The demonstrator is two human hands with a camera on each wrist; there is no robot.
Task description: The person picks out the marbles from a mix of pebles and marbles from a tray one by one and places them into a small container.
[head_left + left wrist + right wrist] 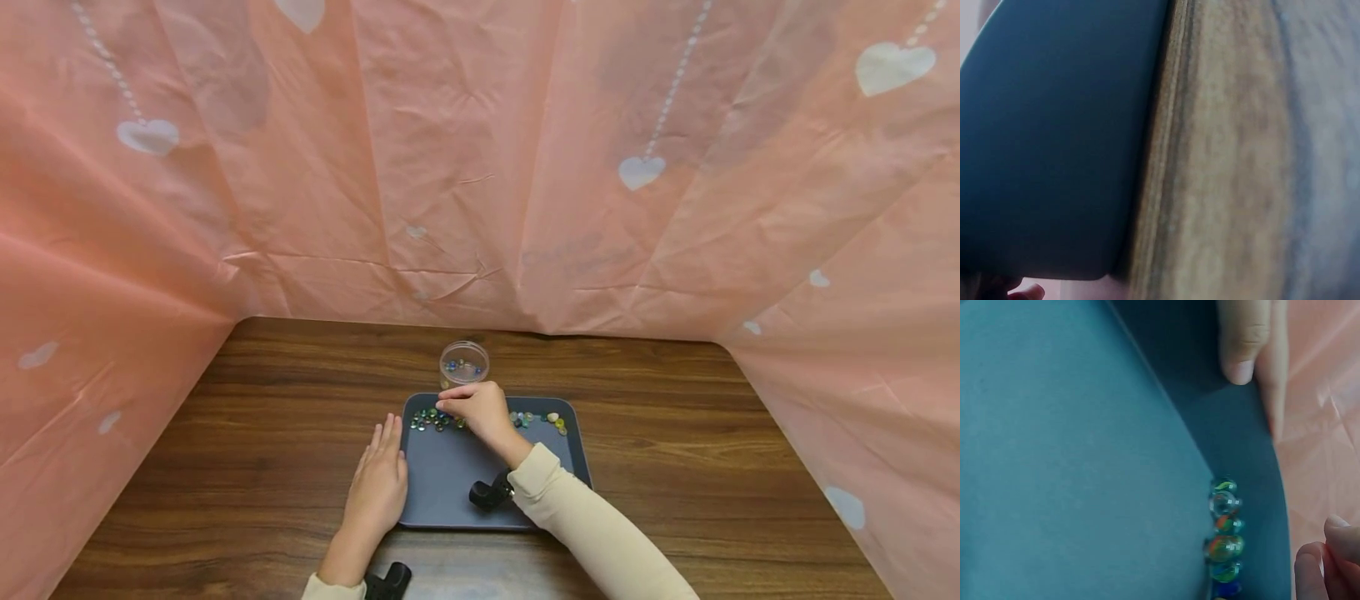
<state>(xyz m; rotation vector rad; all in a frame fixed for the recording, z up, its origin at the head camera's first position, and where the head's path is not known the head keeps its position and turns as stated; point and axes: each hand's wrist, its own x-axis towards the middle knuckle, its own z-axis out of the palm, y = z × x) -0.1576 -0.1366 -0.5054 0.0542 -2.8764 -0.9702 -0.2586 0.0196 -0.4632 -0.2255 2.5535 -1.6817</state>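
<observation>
A shallow dark grey tray (450,487) lies on the table. Glass marbles (429,419) with coloured swirls line its far side, several showing as a row of marbles (1225,547) in the right wrist view. My left hand (378,479) rests along the tray's left side, fingers straight. Over the far rim reaches my right hand (480,411), thumb and fingertips close together near the left group of marbles; I cannot tell whether a marble is between them. Just behind is a clear round jar (464,363) with several marbles inside.
Yellow and pale marbles (557,421) sit in the tray's far right corner. The wooden table (675,467) extends around the tray. A pink curtain (480,208) with white hearts encloses the back and sides. Black cameras (487,494) hang under both wrists.
</observation>
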